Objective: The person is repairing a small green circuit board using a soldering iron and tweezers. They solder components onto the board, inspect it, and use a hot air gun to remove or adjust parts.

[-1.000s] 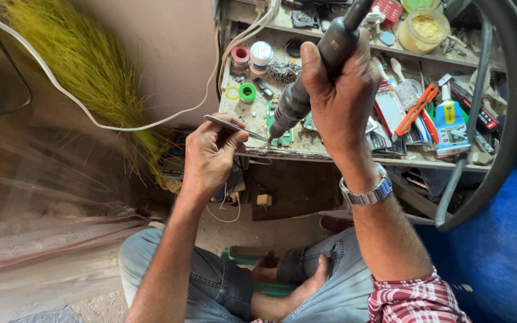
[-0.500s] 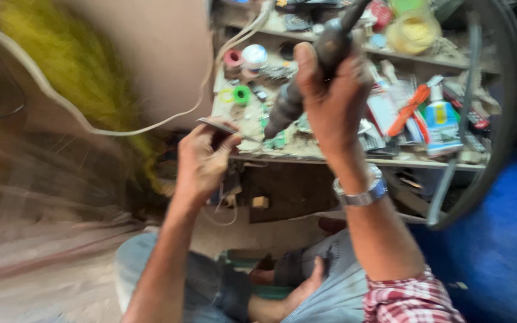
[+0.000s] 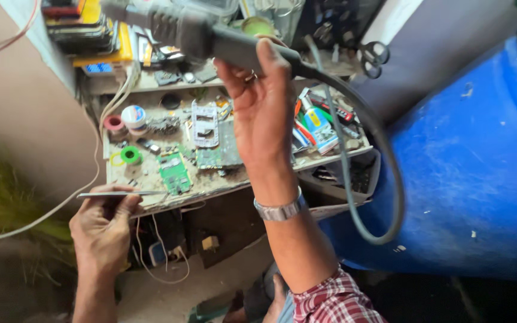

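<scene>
My right hand point(image 3: 263, 113) is raised over the cluttered workbench point(image 3: 151, 179) and grips the dark handle of a hot-air tool point(image 3: 210, 37), whose grey hose point(image 3: 384, 179) loops down to the right. A metal watch sits on that wrist. My left hand point(image 3: 104, 224) is low at the bench's front edge and pinches thin metal tweezers point(image 3: 121, 193), which point right toward a green circuit board point(image 3: 173, 173). A second green board point(image 3: 219, 157) and a grey phone frame point(image 3: 204, 124) lie beside it.
A big blue barrel point(image 3: 468, 155) fills the right side. Solder reels point(image 3: 133, 115), a green tape ring point(image 3: 130, 155), small bottles point(image 3: 320, 128) and scissors point(image 3: 373, 57) crowd the bench. A yellow-trimmed station point(image 3: 85, 33) stands at the back left. White cable point(image 3: 94, 173) hangs down.
The view has swung and drawn closer. My right hand turned the hot-air tool from pointing down at the bench to lying level above it. My left hand dropped to the bench's front edge.
</scene>
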